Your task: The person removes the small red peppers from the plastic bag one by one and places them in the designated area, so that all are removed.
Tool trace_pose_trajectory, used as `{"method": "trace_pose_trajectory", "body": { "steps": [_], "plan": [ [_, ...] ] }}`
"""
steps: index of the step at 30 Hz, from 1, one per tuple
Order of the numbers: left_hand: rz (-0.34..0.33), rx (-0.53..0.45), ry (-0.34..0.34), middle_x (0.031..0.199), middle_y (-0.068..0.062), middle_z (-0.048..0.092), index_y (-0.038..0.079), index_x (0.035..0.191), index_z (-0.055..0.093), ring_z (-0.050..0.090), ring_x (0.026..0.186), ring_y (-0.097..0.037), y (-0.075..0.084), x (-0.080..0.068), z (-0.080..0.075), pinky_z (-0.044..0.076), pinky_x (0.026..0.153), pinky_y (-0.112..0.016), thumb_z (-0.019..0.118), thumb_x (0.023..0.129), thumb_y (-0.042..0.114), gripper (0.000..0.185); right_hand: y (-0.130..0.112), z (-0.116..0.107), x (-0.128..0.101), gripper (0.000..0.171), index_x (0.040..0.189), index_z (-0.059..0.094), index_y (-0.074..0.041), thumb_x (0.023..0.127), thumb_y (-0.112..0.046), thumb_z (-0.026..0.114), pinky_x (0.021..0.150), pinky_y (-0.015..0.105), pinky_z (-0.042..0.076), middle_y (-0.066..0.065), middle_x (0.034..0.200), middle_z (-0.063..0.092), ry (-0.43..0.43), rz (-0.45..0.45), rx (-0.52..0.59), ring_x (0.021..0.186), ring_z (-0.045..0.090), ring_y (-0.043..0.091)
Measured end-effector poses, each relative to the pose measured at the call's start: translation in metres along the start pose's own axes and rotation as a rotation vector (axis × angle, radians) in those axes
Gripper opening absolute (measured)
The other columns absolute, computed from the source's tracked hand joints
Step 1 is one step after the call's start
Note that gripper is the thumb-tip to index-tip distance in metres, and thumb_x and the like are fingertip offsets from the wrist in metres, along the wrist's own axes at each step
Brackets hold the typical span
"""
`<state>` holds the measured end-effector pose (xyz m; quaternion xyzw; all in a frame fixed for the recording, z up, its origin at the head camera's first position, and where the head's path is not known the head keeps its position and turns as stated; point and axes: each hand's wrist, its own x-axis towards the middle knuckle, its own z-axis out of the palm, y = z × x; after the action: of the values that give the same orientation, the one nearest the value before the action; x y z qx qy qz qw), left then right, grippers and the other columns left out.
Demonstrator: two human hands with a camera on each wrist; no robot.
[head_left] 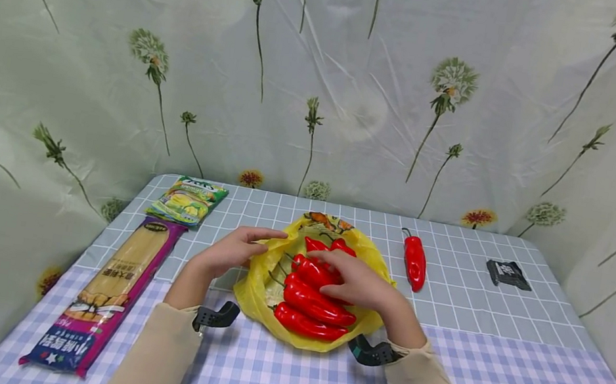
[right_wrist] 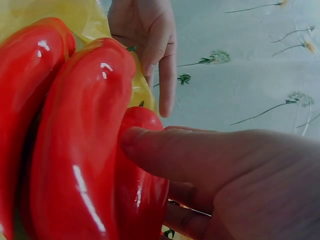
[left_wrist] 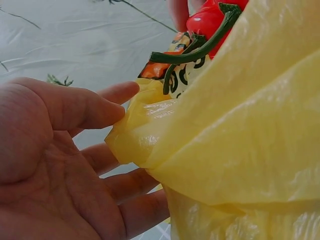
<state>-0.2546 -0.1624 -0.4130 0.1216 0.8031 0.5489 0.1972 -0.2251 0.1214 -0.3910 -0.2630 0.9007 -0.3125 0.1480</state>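
Observation:
A yellow plastic bag point(head_left: 253, 290) lies spread with its mouth wide, and several glossy red peppers point(head_left: 318, 301) with green stems rest in it. My right hand point(head_left: 360, 281) reaches in from the right and grips one red pepper point(right_wrist: 142, 185); its thumb lies along the near side, the other fingers are partly hidden behind. At the bag's left rim is my left hand point(head_left: 233, 250), fingers loosely extended. In the left wrist view, its thumb and fingertips are right at the yellow plastic edge, some fingers passing behind it.
A long pack of pasta point(head_left: 104, 294) lies at the left, with a green and yellow snack packet point(head_left: 187, 200) behind it. A single red pepper point(head_left: 414, 261) lies right of the bag. Farther right is a small black packet point(head_left: 508, 274). A floral curtain point(head_left: 358, 93) hangs behind the table.

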Motion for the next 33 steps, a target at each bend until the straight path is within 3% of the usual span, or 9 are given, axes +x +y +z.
{"method": "trace_pose_trajectory", "body": {
  "steps": [8,16,24,33],
  "plan": [
    [0.012,0.01,-0.007,0.155,-0.011,0.047,0.019,0.142,0.056,0.059,0.122,-0.029,0.002,-0.001,-0.001,0.06,0.089,-0.039,0.045,0.101,0.009,0.044,0.001,-0.002,-0.001,0.061,0.144,0.051,-0.028,0.089,-0.009,0.072,0.095,0.043,0.057,0.003,0.134,0.059,0.026,-0.072,-0.034,0.123,0.055,0.024],
    [0.021,0.005,-0.012,0.154,-0.011,0.047,0.018,0.143,0.056,0.06,0.122,-0.029,0.003,-0.002,-0.001,0.06,0.089,-0.039,0.045,0.101,0.008,0.044,0.002,-0.015,-0.006,0.06,0.146,0.049,-0.022,0.092,-0.006,0.067,0.092,0.039,0.059,0.005,0.131,0.061,0.113,-0.146,0.016,0.12,0.058,0.025],
    [0.018,0.004,-0.014,0.155,-0.011,0.046,0.019,0.144,0.055,0.058,0.125,-0.03,0.003,-0.002,-0.001,0.06,0.09,-0.039,0.046,0.102,0.009,0.044,0.008,-0.031,-0.014,0.062,0.148,0.046,-0.019,0.092,-0.004,0.067,0.091,0.043,0.06,0.011,0.139,0.056,0.215,-0.129,0.097,0.12,0.058,0.031],
    [0.022,0.007,-0.015,0.155,-0.011,0.046,0.019,0.144,0.055,0.058,0.125,-0.03,0.004,-0.003,-0.001,0.06,0.09,-0.039,0.046,0.102,0.009,0.044,0.022,-0.049,-0.022,0.06,0.149,0.044,-0.019,0.094,-0.007,0.064,0.081,0.044,0.062,0.018,0.141,0.055,0.374,-0.075,0.126,0.115,0.06,0.037]
  ]
}}
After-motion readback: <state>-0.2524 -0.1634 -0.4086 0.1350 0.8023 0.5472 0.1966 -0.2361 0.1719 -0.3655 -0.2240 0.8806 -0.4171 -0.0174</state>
